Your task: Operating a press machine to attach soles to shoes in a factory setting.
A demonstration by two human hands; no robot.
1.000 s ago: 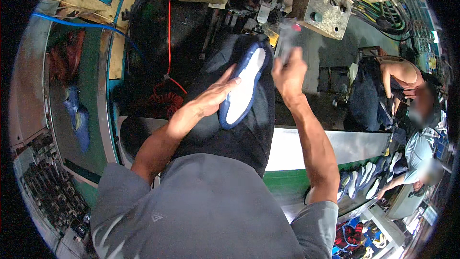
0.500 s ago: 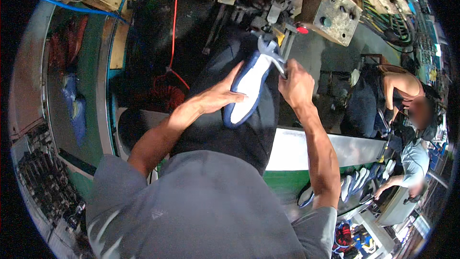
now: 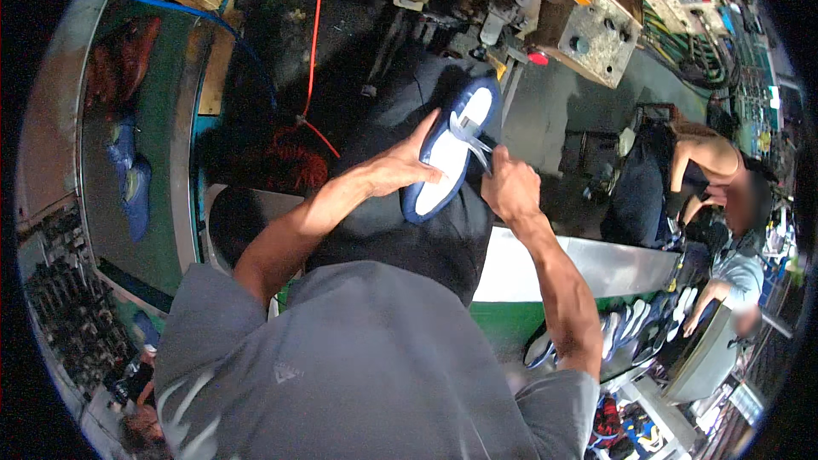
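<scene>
My left hand (image 3: 400,163) is wrapped round the side of a dark blue shoe (image 3: 445,158), its thumb pressed on the white underside. The shoe lies bottom up above my dark-clothed lap, its far end tilted right. Closed round the handles of grey metal pincers (image 3: 467,132), my right hand (image 3: 513,187) is at the shoe's right side. The pincers' head lies over the white bottom near the narrow middle. Whether its jaws grip any material cannot be made out.
Blue shoe uppers (image 3: 136,196) and reddish-brown pieces (image 3: 123,60) lie on the left belt. Ahead stands a machine with a worn control box (image 3: 588,38). At right are a metal ledge (image 3: 596,264), a row of shoes (image 3: 635,319) and two people (image 3: 707,153). Another person shows at lower left.
The pincers have come from the shoe's far end toward me, over its middle. My right hand has moved slightly nearer and left. The left hand still holds the shoe.
</scene>
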